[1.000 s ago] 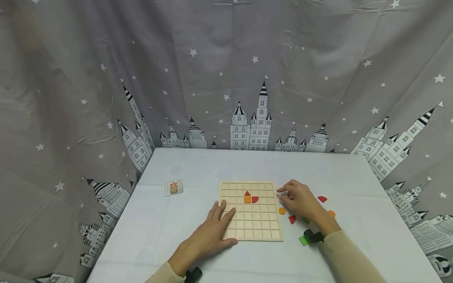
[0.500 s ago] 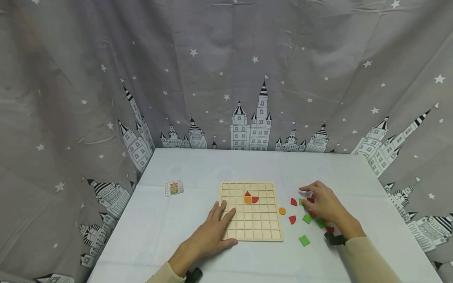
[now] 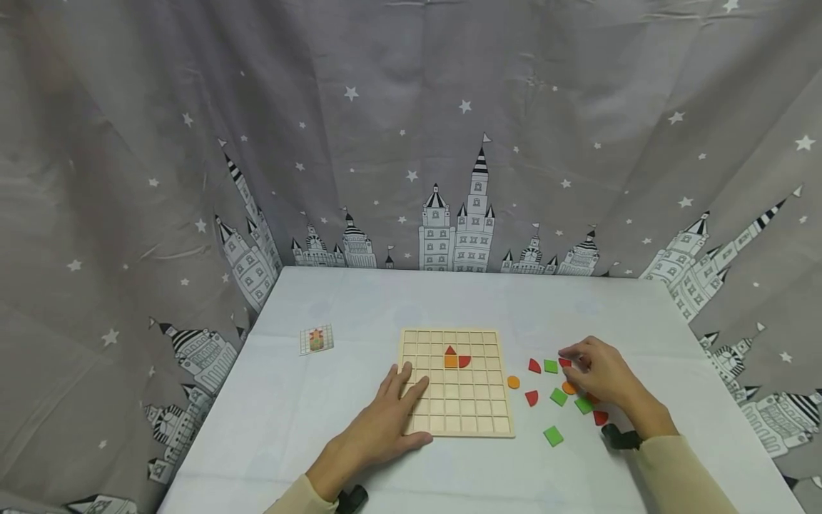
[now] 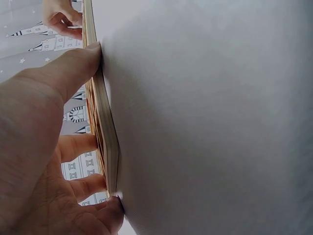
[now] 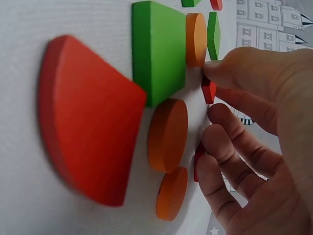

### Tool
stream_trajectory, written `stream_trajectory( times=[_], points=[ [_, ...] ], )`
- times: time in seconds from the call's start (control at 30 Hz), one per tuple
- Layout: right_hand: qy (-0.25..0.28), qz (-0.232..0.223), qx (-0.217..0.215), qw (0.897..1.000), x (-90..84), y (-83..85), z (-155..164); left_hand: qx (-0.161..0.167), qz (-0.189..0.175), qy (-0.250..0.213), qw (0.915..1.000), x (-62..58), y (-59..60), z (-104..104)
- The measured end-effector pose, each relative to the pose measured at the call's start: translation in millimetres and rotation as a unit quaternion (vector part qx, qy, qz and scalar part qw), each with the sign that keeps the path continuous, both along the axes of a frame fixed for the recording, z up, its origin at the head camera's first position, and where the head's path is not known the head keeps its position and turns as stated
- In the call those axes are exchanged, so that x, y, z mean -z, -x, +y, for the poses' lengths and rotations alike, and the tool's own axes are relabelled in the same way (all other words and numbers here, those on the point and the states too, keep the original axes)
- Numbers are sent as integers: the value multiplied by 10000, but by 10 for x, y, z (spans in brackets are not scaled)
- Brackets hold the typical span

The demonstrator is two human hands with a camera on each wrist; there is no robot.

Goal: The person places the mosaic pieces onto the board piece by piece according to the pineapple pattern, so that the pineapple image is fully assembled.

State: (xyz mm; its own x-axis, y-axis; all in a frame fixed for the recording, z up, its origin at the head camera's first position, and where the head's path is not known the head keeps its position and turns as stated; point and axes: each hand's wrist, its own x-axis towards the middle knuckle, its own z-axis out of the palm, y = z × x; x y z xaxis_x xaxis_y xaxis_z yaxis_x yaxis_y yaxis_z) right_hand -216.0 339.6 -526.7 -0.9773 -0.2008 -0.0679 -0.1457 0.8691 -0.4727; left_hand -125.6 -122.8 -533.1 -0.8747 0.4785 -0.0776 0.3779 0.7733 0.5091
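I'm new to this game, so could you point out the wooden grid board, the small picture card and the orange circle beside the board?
wooden grid board (image 3: 457,410): head view, bare lower squares.
picture card (image 3: 315,340): head view, middle.
orange circle (image 3: 513,382): head view, middle.

Your right hand (image 3: 600,377) moves from just beside the right edge of the wooden grid board (image 3: 457,382), where it is 1 s ago, out to the right over the loose pieces on the table (image 3: 334,421). It now sits among them with fingertips (image 5: 215,68) curled onto a small red piece (image 5: 209,90), a little further right and lower than 0.5 s ago. Pieces it covered 1 s ago now show, such as the green square (image 3: 551,366) and the red quarter piece (image 3: 534,366) next to it.
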Motion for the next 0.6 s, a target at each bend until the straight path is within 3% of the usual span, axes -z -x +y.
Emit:
stream_trajectory(
  times=[0.6],
  points=[
    [138, 283, 9, 9995, 39, 13, -12, -30, 44, 38, 10000, 6, -1, 10]
  ],
)
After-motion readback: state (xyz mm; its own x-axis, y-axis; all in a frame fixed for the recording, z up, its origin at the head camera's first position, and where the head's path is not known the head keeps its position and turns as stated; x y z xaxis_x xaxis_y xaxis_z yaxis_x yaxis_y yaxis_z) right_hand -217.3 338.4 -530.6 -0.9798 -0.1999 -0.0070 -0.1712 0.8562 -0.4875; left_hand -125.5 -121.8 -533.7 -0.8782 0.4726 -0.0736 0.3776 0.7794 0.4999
